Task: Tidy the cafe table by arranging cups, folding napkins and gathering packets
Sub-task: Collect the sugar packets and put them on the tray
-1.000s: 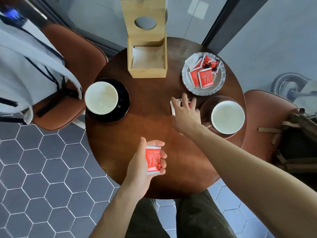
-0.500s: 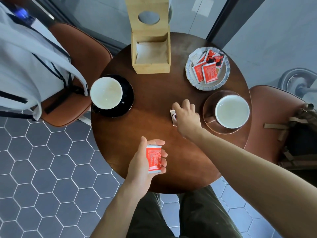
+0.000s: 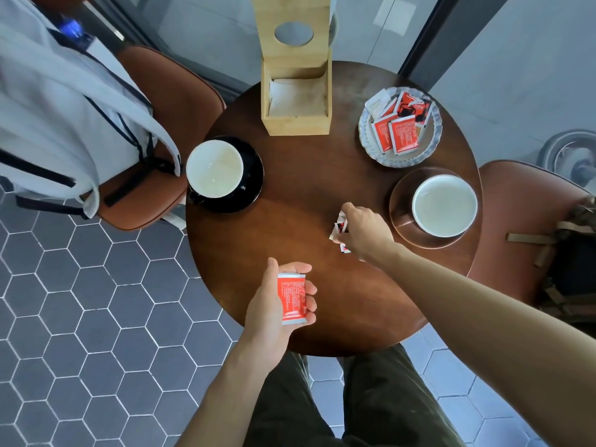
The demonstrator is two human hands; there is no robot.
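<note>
My left hand (image 3: 274,301) holds a red packet (image 3: 292,298) over the near edge of the round wooden table (image 3: 306,279). My right hand (image 3: 362,232) pinches a white-and-red packet (image 3: 339,225) lifted just off the table's middle, mostly hidden by the fingers. A silver dish (image 3: 371,146) at the back right holds several red packets (image 3: 395,133). A white cup (image 3: 214,168) sits on a black saucer (image 3: 251,185) at the left. Another white cup (image 3: 444,205) sits on a brown saucer (image 3: 401,217) at the right. A wooden napkin box (image 3: 296,122) with napkins stands at the back.
Brown chairs stand left (image 3: 180,101) and right (image 3: 516,195) of the table. A grey backpack (image 3: 58,124) rests on the left chair, a dark bag (image 3: 574,253) on the right one. Hexagon floor tiles (image 3: 96,301) lie below. A window wall runs behind.
My right hand has curled over the packet in the table's middle and lifted it off the surface, pulling back toward me. The left hand has kept still with its red packet.
</note>
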